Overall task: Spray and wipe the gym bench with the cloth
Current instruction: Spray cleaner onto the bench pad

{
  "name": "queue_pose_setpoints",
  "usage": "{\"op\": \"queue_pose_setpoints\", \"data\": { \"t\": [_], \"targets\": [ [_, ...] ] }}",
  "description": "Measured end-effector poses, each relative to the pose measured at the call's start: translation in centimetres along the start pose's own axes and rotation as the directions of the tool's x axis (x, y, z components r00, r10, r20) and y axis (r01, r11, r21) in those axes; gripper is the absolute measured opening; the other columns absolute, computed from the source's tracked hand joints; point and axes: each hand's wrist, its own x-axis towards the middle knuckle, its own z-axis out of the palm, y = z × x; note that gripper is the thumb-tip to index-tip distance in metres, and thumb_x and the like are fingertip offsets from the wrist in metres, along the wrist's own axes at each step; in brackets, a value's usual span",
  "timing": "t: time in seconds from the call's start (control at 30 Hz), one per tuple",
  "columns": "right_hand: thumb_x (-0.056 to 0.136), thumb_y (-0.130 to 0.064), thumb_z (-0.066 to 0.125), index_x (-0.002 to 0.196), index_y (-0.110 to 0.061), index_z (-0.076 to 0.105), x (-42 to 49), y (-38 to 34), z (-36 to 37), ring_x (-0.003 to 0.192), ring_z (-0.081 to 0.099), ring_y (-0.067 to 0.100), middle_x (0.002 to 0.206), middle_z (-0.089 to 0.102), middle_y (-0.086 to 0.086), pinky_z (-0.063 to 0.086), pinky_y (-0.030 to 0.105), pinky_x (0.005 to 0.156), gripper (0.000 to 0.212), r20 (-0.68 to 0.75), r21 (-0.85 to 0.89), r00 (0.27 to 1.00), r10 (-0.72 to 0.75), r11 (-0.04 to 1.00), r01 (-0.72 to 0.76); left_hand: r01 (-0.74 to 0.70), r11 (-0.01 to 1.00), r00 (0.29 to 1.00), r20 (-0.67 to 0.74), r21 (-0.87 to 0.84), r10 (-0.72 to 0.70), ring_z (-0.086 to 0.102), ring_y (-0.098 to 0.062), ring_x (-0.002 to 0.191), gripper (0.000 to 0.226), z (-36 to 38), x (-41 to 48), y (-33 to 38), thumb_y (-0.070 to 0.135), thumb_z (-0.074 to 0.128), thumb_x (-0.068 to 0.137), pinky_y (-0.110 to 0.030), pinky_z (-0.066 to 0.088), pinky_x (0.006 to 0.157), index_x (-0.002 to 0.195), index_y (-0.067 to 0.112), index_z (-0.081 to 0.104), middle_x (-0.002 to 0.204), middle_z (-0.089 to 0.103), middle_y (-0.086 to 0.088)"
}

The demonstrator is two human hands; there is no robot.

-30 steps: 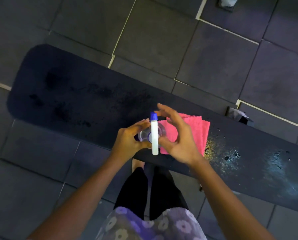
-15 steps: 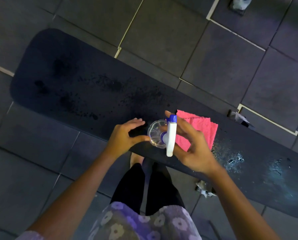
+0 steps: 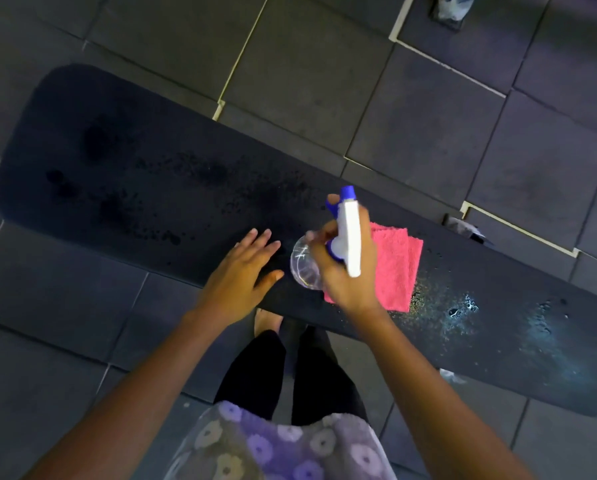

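Because the right hand (image 3: 345,275) wraps the neck of the spray bottle (image 3: 349,233), I can see only its white head, its blue nozzle and part of the clear body, which pokes out to the left of the knuckles. Its fingers (image 3: 313,237) are curled round the neck and smeared by blur, so I cannot tell whether one sits on the blue trigger.

The pink cloth (image 3: 399,268) lies folded on the desk (image 3: 144,161) beneath that hand. Its left part is covered by the hand and bottle, and its lower edge reaches the near edge of the desk. The bottle is held above the cloth's left side, with the nozzle pointing toward the far edge.

The left hand (image 3: 238,275) is over the near edge just left of the bottle, its fingers straight and slightly spread, apart from the clear body. I cannot tell whether the palm touches the padding.

Dark blotches mark the left half of the desk, and shining droplets (image 3: 461,306) lie right of the cloth. The desk's right end runs out of view. A pale object (image 3: 451,8) on the floor (image 3: 428,109) is cut off at the top and too blurred to name.
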Motion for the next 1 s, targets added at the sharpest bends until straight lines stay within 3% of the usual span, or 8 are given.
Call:
{"op": "queue_pose_setpoints", "data": {
  "t": [0.17, 0.27, 0.43, 0.6, 0.73, 0.83, 0.9, 1.0],
  "targets": [
    [0.070, -0.012, 0.077, 0.086, -0.008, 0.059, -1.1, -0.3, -6.7, 0.064, 0.057, 0.015, 0.070, 0.060, -0.009, 0.052, 0.030, 0.063, 0.025, -0.239, 0.340, 0.947, 0.214, 0.932, -0.125, -0.138, 0.988, 0.990, -0.022, 0.074, 0.140, 0.013, -0.020, 0.146, 0.056, 1.2, -0.1, 4.4, 0.035, 0.053, 0.094, -0.042, 0.020, 0.117, 0.143, 0.012, 0.039, 0.155, 0.028, -0.004],
    [0.065, -0.022, 0.082, 0.087, -0.017, 0.064, -3.5, 1.4, -12.8, 0.067, 0.053, 0.021, 0.076, 0.057, 0.004, 0.049, 0.034, 0.063, 0.029, -0.306, 0.419, 0.877, 0.371, 0.879, -0.226, -0.270, 0.951, 0.962, 0.074, 0.152, 0.262, 0.011, -0.024, 0.147, 0.058, 4.1, 0.7, 8.6, 0.037, 0.051, 0.095, -0.041, 0.013, 0.119, 0.145, 0.012, 0.035, 0.156, 0.025, -0.006],
    [0.074, -0.010, 0.075, 0.108, -0.018, 0.068, -7.9, 5.6, -20.7, 0.075, 0.056, 0.013, 0.090, 0.064, -0.002, 0.048, 0.032, 0.071, 0.035, -0.336, 0.311, 0.833, 0.440, 0.887, -0.343, -0.456, 0.845, 0.886, 0.235, 0.279, 0.401, 0.003, -0.021, 0.147, 0.060, 10.9, 3.3, 15.3, 0.043, 0.039, 0.098, -0.037, -0.001, 0.120, 0.148, 0.015, 0.025, 0.159, 0.014, -0.004],
    [0.072, 0.003, 0.067, 0.126, -0.036, 0.060, -9.1, 9.7, -25.4, 0.072, 0.058, 0.007, 0.092, 0.066, 0.000, 0.046, 0.021, 0.049, 0.067, -0.097, 0.235, 0.854, 0.511, 0.846, -0.479, -0.467, 0.769, 0.883, 0.274, 0.437, 0.380, 0.003, -0.023, 0.147, 0.062, 16.9, 5.8, 19.2, 0.043, 0.036, 0.098, -0.037, -0.001, 0.119, 0.149, 0.012, 0.020, 0.160, 0.009, -0.009],
    [0.058, -0.008, 0.064, 0.116, -0.038, 0.065, -8.0, 11.4, -26.1, 0.067, 0.061, 0.013, 0.076, 0.069, -0.008, 0.044, 0.024, 0.039, 0.066, 0.033, 0.059, 0.720, 0.693, 0.718, -0.693, -0.350, 0.823, 0.936, 0.210, 0.447, 0.284, 0.006, -0.024, 0.147, 0.062, 19.1, 7.0, 21.2, 0.038, 0.041, 0.097, -0.037, 0.008, 0.120, 0.149, 0.010, 0.021, 0.159, 0.010, -0.010],
    [0.043, -0.017, 0.056, 0.086, -0.017, 0.075, -6.4, 11.7, -27.0, 0.067, 0.066, 0.025, 0.068, 0.070, 0.002, 0.058, 0.039, 0.055, 0.047, -0.046, -0.150, 0.676, 0.735, 0.664, -0.733, -0.303, 0.852, 0.952, 0.178, 0.427, 0.249, 0.009, -0.024, 0.147, 0.060, 19.5, 8.1, 22.5, 0.035, 0.044, 0.097, -0.036, 0.015, 0.118, 0.148, 0.010, 0.026, 0.159, 0.013, -0.010],
    [0.044, -0.016, 0.059, 0.076, -0.008, 0.070, -5.7, 12.1, -28.8, 0.067, 0.066, 0.033, 0.074, 0.070, 0.012, 0.059, 0.046, 0.060, 0.034, -0.113, -0.085, 0.644, 0.756, 0.639, -0.765, -0.311, 0.848, 0.950, 0.174, 0.429, 0.260, 0.010, -0.025, 0.147, 0.059, 19.9, 8.6, 23.3, 0.036, 0.045, 0.096, -0.037, 0.018, 0.118, 0.147, 0.011, 0.028, 0.159, 0.016, -0.009],
    [0.047, -0.012, 0.060, 0.068, -0.024, 0.069, -6.1, 12.9, -33.1, 0.053, 0.061, 0.032, 0.074, 0.070, 0.018, 0.057, 0.044, 0.048, 0.025, -0.209, 0.038, 0.634, 0.744, 0.655, -0.755, -0.309, 0.837, 0.947, 0.226, 0.451, 0.227, 0.003, -0.030, 0.147, 0.064, 21.8, 9.0, 25.4, 0.043, 0.043, 0.096, -0.044, 0.014, 0.119, 0.148, 0.013, 0.023, 0.159, 0.008, -0.014]
  ]
}}
